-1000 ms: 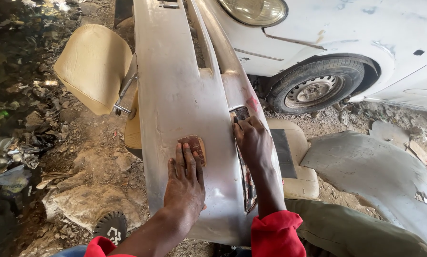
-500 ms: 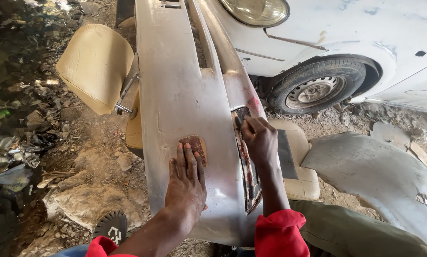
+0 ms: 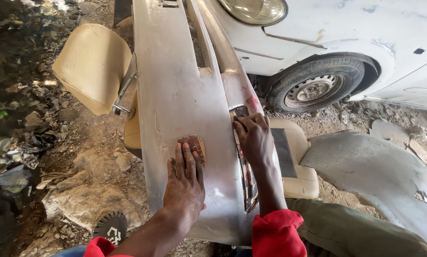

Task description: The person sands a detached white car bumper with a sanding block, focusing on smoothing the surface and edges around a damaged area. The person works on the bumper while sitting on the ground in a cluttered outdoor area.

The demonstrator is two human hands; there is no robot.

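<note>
The grey bumper panel (image 3: 175, 95) lies lengthwise across a tan car seat (image 3: 92, 64), its right edge close to the white car (image 3: 366, 28), with open dirt ground to its left. The left hand (image 3: 185, 178) lies flat, fingers extended, pressing a brown sandpaper piece (image 3: 193, 144) against the panel's middle. The right hand (image 3: 254, 138) curls over the panel's right edge, fingers clamped at a dark cutout.

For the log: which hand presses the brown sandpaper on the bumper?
The left hand lies flat on the sandpaper; the right hand only grips the bumper edge beside it.
</note>
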